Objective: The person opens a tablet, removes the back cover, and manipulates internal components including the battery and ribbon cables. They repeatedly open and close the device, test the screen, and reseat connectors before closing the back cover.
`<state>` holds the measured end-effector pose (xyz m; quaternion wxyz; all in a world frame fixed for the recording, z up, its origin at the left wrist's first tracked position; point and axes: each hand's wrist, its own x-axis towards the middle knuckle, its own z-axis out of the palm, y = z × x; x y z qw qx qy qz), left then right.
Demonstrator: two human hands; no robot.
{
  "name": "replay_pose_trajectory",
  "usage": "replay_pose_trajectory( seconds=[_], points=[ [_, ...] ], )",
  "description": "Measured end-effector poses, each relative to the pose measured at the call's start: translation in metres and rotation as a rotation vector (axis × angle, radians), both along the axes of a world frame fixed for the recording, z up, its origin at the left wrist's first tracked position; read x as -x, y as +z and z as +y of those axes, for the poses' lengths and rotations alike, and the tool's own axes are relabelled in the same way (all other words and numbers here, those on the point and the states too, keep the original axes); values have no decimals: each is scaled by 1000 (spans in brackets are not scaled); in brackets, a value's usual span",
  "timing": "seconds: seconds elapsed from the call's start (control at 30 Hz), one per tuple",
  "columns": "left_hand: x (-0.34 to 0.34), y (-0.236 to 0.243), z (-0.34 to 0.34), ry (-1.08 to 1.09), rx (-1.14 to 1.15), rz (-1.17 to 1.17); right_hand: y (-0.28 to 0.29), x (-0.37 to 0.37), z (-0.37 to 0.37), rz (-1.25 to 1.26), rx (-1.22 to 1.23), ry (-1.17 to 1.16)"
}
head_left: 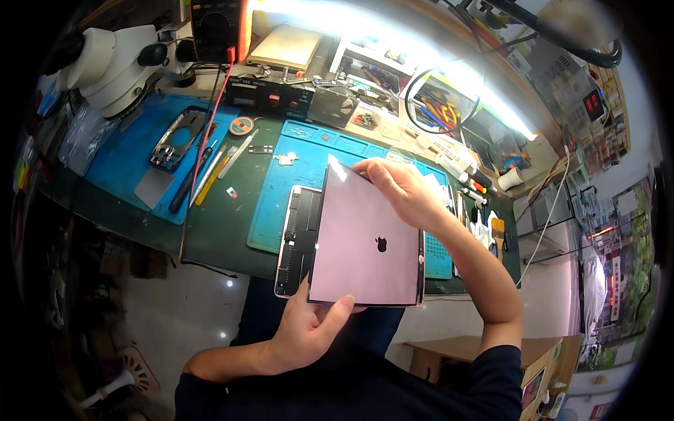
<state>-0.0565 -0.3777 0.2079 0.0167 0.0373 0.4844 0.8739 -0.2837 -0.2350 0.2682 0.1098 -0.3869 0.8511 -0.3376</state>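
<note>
A tablet screen panel point(358, 217), lit pale pink with a small dark logo, is held tilted in both my hands. My left hand point(309, 330) grips its lower left corner, the thumb along the bottom edge and the other fingers partly hidden. At the top right edge, my right hand point(400, 186) is closed on the panel with its thumb on the front. Behind the panel lies an opened tablet body point(298, 242), its black batteries and inner parts showing on the left. The panel covers most of it, so any cable joining them is hidden.
Under the tablet body is a blue repair mat point(270, 203). To the left lie an open phone frame point(179, 137), a solder wick spool point(241, 125) and a yellow pen-like tool point(210, 184). A microscope point(105, 70) and a multimeter point(216, 28) stand behind; a brush point(498, 231) is at right.
</note>
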Motion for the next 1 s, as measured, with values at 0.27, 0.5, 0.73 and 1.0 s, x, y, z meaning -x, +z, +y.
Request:
replay_pose_trajectory(
  seconds=[0.27, 0.5, 0.73, 1.0],
  points=[
    [19, 40, -10, -33, 465, 324, 1, -3, 13, -459, 534, -131],
    [47, 62, -44, -228, 807, 368, 5, 2, 37, -476, 849, -189],
    [84, 57, -47, -64, 1148, 493, 2, 6, 46, -533, 1000, -17],
    [147, 6, -11, -173, 1294, 658, -16, 25, 62, -556, 1024, 95]
  ],
)
